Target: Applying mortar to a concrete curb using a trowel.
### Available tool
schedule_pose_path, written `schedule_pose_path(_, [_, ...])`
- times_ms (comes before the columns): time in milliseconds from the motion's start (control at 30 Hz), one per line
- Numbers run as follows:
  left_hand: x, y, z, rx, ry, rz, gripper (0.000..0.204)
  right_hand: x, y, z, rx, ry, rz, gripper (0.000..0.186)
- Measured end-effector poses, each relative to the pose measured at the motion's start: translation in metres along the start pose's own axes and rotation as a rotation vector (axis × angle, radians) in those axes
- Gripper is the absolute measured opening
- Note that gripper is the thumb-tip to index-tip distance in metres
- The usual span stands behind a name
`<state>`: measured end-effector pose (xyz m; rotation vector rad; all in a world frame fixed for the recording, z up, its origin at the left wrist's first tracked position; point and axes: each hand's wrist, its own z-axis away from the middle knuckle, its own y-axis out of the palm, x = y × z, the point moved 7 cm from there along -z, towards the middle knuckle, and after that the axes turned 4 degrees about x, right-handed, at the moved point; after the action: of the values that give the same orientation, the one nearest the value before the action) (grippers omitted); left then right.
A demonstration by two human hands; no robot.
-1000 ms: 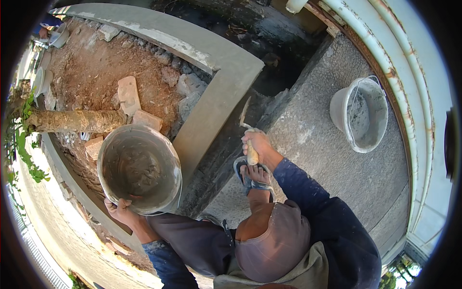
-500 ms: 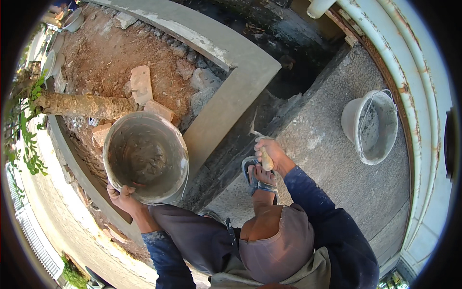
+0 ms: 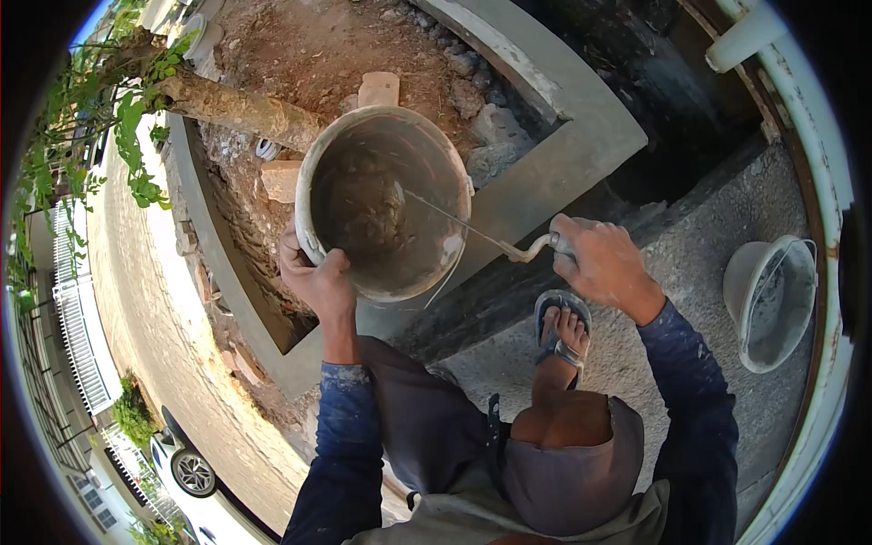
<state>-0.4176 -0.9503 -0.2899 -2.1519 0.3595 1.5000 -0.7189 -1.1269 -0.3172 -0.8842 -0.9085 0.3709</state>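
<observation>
My left hand grips the near left rim of a mortar-smeared bucket, which tips toward me at the planter wall. Wet grey-brown mortar lies in its bottom. In my right hand is the handle of a trowel, fingers closed round it. The trowel's thin blade, seen nearly edge-on, reaches over the bucket's right rim, its tip at the mortar.
A smooth cement ledge bends round soil with loose bricks and a tree trunk. A second bucket stands at right by white rusty bars. A dark channel lies beyond the ledge. My sandalled foot is below the trowel.
The trowel has swung up and left from beside my foot into the bucket. The bucket, held by my left hand, now tilts more toward me. The whole view has shifted.
</observation>
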Motion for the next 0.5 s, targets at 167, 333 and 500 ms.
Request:
schedule_pose_path(167, [-0.019, 0.021, 0.012, 0.083, 0.054, -0.031, 0.039, 0.030, 0.007, -0.061, 0.122, -0.110, 0.202, 0.029])
schedule_pose_path(333, [-0.017, 0.025, 0.019, 0.142, 0.047, 0.035, 0.030, 0.055, 0.021, -0.085, 0.138, -0.237, 0.159, 0.023])
schedule_pose_path(500, [-0.022, 0.022, 0.016, 0.201, 0.122, 0.037, 0.024, 0.057, 0.052, -0.090, 0.246, -0.274, 0.038, 0.020])
